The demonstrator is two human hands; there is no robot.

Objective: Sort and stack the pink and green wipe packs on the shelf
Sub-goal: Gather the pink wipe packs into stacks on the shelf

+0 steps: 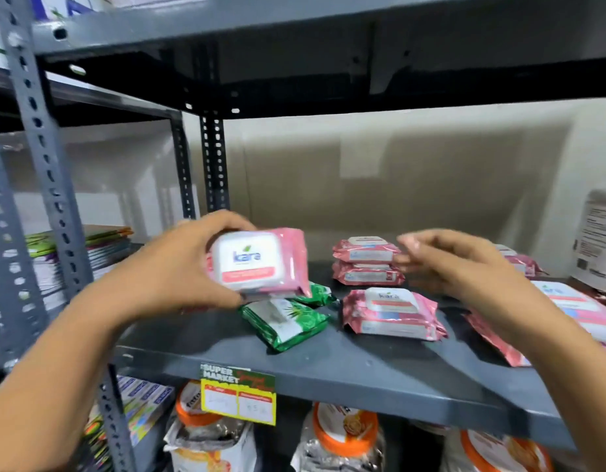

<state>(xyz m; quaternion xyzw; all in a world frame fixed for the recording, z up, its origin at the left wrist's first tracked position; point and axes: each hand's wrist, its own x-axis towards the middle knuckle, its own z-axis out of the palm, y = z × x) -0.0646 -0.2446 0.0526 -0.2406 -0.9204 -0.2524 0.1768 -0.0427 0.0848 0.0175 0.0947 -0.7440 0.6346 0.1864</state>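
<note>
My left hand grips pink pack at frame centre, lifted clear of green packs so colours separate. Right hand open, empty, reaching toward pink stack on shelf, likely drop spot.

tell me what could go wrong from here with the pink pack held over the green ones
1. The left hand grips the pink pack only by its edges, right above the green packs; a slip could drop it on them and mix the colours.
2. The front green pack lies askew near the shelf edge, so a knock might push it off.
3. The right hand, open and reaching past the two-pack pink stack, could topple it.
</note>
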